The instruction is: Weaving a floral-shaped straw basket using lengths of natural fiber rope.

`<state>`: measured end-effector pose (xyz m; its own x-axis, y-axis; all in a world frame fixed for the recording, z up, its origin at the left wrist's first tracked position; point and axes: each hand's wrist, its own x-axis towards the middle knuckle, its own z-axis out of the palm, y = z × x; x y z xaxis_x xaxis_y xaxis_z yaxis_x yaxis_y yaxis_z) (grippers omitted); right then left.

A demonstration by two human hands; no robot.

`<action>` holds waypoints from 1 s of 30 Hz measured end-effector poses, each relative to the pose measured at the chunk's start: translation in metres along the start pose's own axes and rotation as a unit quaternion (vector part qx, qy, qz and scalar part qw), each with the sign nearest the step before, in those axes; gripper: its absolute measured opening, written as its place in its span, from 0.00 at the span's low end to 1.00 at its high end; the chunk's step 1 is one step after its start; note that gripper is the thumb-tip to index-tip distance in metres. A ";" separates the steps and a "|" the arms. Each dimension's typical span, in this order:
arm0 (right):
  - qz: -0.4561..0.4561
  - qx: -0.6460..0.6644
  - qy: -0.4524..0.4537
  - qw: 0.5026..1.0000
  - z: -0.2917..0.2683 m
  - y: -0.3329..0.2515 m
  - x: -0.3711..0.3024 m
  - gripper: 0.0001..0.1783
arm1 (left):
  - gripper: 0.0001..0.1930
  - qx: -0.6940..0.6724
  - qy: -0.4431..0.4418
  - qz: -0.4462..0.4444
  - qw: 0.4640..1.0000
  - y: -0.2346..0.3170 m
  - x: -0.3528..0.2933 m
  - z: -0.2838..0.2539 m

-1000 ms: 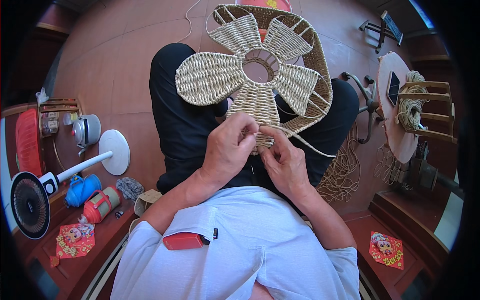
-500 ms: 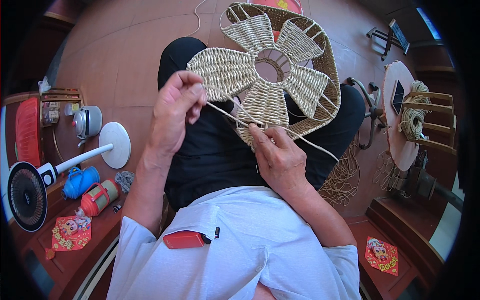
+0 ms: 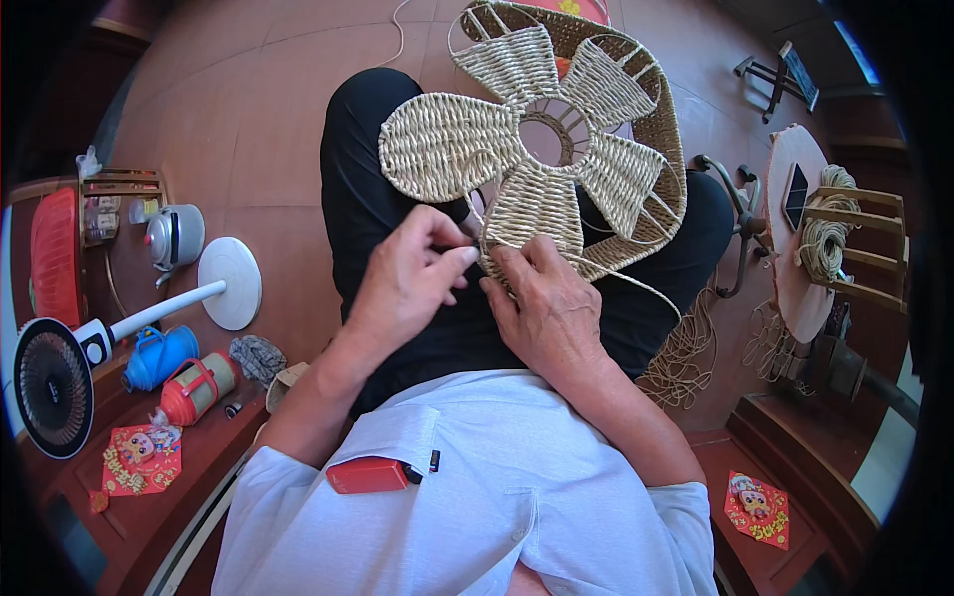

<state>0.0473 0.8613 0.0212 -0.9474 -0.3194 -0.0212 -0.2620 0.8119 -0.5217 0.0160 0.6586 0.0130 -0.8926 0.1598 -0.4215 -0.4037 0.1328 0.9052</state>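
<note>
On my lap rests a woven straw basket (image 3: 651,149) with a flower-shaped panel of petals (image 3: 447,149) around a round centre hole. Some petals at the right and far side show bare wire frame. My left hand (image 3: 412,273) is closed, thumb and forefinger pinched on a straw cord (image 3: 485,159) beside the near petal (image 3: 537,211). That cord curls in a small loop over the left petal. My right hand (image 3: 552,303) grips the near end of the near petal; its fingertips hide the edge there. A loose cord end trails right from beside it.
Coils of cord (image 3: 823,248) hang on a wooden rack at right, near a round board with a phone (image 3: 794,194). Loose cord (image 3: 686,348) lies on the floor. At left are a fan (image 3: 55,387), a kettle (image 3: 176,238) and two flasks (image 3: 194,390).
My left hand has moved right and toward me, close to my right hand. The cord, earlier stretched between them, now loops over the left petal. The basket has shifted slightly right.
</note>
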 end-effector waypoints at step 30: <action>0.010 0.049 0.088 0.995 0.010 0.007 -0.009 0.17 | 0.09 -0.540 -0.015 -0.019 0.841 -0.029 -0.009 -0.024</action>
<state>0.0559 0.8646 0.0094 -0.9719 -0.2069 0.1123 -0.2321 0.7632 -0.6030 0.0310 0.6295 -0.0086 -0.8756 0.2034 -0.4380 -0.3941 -0.8251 0.4048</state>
